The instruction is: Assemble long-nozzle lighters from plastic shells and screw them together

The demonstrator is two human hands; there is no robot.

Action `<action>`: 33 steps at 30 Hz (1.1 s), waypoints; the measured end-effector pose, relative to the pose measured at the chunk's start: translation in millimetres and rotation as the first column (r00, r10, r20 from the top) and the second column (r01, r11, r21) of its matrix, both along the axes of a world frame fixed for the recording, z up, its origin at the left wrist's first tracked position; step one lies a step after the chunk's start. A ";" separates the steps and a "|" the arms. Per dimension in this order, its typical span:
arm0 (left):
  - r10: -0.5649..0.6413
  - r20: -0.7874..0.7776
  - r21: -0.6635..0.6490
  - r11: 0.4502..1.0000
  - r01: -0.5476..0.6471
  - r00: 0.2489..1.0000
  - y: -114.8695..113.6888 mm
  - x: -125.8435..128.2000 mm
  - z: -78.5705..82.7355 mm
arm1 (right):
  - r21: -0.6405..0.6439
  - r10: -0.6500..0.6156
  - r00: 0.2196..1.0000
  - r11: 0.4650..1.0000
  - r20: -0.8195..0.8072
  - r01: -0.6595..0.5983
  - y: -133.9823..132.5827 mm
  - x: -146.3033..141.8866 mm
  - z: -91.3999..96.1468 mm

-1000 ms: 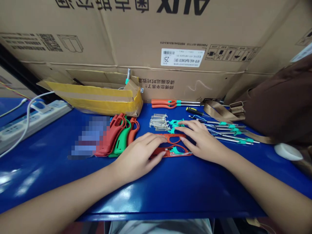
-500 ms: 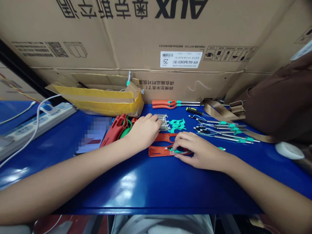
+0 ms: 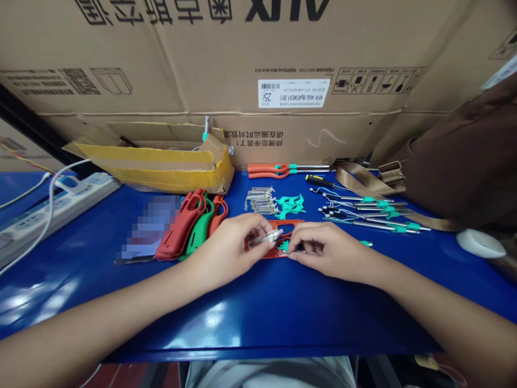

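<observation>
My left hand [image 3: 230, 245] pinches a small clear metal-and-plastic part [image 3: 266, 237] between thumb and fingers. It holds the part just above an orange handle shell [image 3: 274, 250] lying on the blue table [image 3: 258, 312]. My right hand [image 3: 323, 249] rests on the same shell, its fingers closed on a teal trigger piece with a thin wire [image 3: 287, 248]. Behind the hands lie a pile of the same small metal parts [image 3: 260, 200] and several loose teal trigger pieces [image 3: 291, 205].
A stack of red and green handle shells [image 3: 194, 223] lies to the left, several metal rods with teal ends [image 3: 371, 213] to the right. An assembled orange tool [image 3: 278, 170], a yellow-taped cardboard tray [image 3: 161, 164], a power strip [image 3: 52, 202], a brown bag [image 3: 464, 156] and big cartons [image 3: 242, 64] ring the back.
My left hand went to the pile of metal parts, took one and brought it back over the orange shell. My right hand moved from the teal pieces onto the shell.
</observation>
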State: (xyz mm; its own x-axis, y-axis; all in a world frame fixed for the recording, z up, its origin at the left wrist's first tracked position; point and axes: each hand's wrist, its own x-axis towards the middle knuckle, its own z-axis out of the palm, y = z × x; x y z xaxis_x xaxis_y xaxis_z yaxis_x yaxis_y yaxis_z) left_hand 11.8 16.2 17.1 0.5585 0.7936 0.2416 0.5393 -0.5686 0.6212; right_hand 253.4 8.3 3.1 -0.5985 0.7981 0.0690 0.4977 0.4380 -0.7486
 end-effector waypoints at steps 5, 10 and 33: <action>-0.031 0.127 -0.096 0.994 0.044 0.991 -16.8 -8.7 -20.1 | -0.221 -0.057 0.998 0.974 -0.002 0.055 -0.5 -1.4 2.8; -0.107 0.142 -0.074 0.990 0.118 0.984 -13.9 -10.2 -29.2 | -0.310 -0.086 0.996 0.947 -0.003 0.081 -1.3 -5.1 4.4; -0.073 0.220 -0.062 0.994 0.088 0.973 -12.3 -8.9 -35.3 | -0.068 -0.039 0.999 0.997 -0.028 0.037 -3.9 -3.7 -3.3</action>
State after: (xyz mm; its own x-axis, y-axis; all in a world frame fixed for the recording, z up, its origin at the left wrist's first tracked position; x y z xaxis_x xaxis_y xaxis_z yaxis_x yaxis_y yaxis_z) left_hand 2.9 3.9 -18.2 0.5617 0.7676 0.3087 0.3413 -0.5549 0.7587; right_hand 249.7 4.4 -0.2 -0.5665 0.8234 0.0314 0.4902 0.3674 -0.7904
